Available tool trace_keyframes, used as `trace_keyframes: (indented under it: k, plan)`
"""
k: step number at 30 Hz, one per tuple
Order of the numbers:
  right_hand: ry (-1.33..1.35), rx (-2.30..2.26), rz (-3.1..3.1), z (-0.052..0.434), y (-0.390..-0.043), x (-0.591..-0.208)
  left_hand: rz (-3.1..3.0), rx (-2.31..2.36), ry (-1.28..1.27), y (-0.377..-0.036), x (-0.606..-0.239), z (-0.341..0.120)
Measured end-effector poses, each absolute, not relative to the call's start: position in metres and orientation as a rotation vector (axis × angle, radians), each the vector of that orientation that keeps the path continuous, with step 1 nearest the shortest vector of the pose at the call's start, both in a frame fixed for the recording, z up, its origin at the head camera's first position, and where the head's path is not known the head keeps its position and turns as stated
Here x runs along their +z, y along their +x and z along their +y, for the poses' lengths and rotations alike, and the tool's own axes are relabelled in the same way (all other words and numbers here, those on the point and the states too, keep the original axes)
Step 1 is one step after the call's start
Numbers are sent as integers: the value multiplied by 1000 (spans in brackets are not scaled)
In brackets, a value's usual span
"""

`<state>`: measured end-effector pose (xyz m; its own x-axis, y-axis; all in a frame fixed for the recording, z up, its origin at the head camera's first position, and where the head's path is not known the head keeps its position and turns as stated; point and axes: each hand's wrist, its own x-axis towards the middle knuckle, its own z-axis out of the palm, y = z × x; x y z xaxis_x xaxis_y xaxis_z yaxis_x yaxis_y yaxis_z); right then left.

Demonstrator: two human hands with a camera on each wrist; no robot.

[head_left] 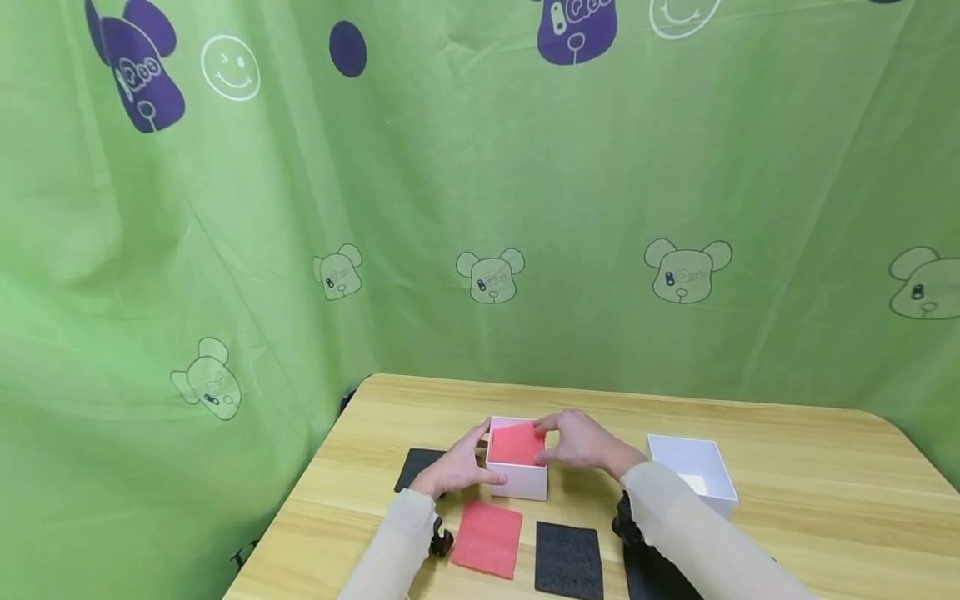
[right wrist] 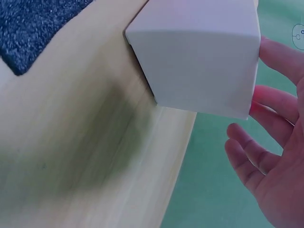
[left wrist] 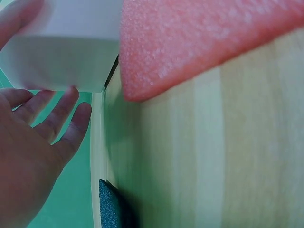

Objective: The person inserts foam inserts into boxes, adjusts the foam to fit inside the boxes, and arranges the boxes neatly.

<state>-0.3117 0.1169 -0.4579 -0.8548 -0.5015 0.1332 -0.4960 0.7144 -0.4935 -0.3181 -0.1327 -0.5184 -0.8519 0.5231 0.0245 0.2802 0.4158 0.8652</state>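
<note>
A white open-topped box (head_left: 525, 485) stands on the table with a red foam sheet (head_left: 514, 443) at its mouth. My left hand (head_left: 452, 468) holds this box at its left side, the thumb along the front wall and the fingers toward the back. From the right, my right hand (head_left: 583, 442) reaches over the rim, its thumb and forefinger spread and their tips at the red sheet's right edge. In the right wrist view the lower fingers of that hand hang loosely beside the box wall (right wrist: 194, 71). Another red foam sheet (head_left: 487, 540) lies in front of the box.
A second white box (head_left: 693, 458) stands open at the right with a small white piece inside. Black foam sheets lie on the table (head_left: 817, 483): one at the left (head_left: 417, 467), one at the front (head_left: 568, 560), one partly under the right forearm (head_left: 651, 575). A green curtain hangs behind.
</note>
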Motion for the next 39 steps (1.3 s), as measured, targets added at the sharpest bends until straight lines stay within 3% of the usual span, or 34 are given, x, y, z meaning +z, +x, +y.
trace_keyframes:
  k: [30,39]
  plan:
    - [-908,-870,2903,110,-314,-462,2430,1415,713,-321,-518,-132]
    - [-813,-940,2825,113,-314,-461,2427,1426,733,-321,-522,-131]
